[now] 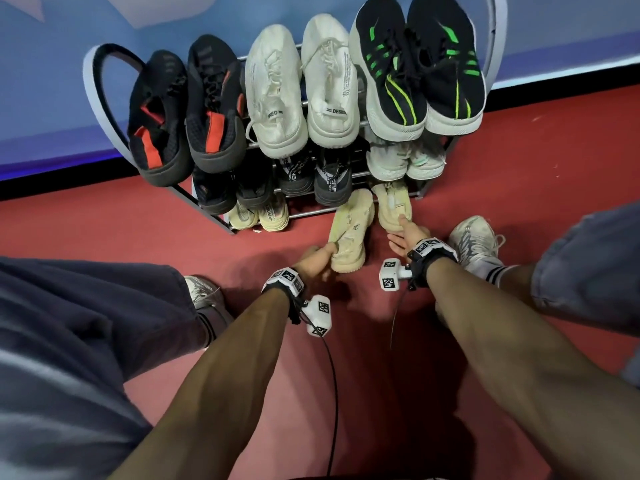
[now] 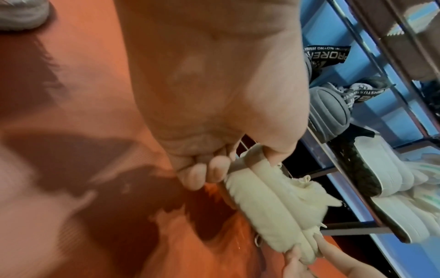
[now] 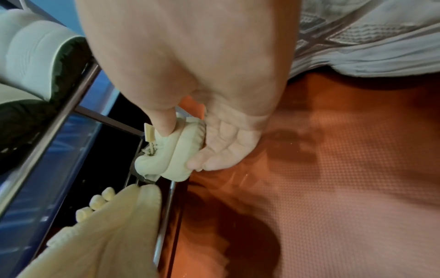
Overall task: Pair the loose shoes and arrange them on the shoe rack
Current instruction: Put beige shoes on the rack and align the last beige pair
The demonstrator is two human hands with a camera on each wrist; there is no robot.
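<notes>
Two loose beige knit shoes are at the foot of the shoe rack [image 1: 311, 212]. My left hand [image 1: 317, 258] grips the heel of the left beige shoe [image 1: 349, 233], which lies on the red floor with its toe toward the rack. In the left wrist view its fingers [image 2: 204, 173] curl round that heel [image 2: 266, 197]. My right hand [image 1: 407, 233] holds the right beige shoe [image 1: 393, 206] at the rack's bottom shelf. The thumb sits inside that shoe's collar [image 3: 171, 156] and the fingers [image 3: 223, 146] are under its sole.
The rack's top shelf holds a black and red pair [image 1: 187, 112], a white pair [image 1: 301, 88] and a black and green pair [image 1: 419, 64]. More pairs fill the lower shelves, including a yellowish pair [image 1: 259, 213] at bottom left. My own sneakers [image 1: 474, 244] flank the hands.
</notes>
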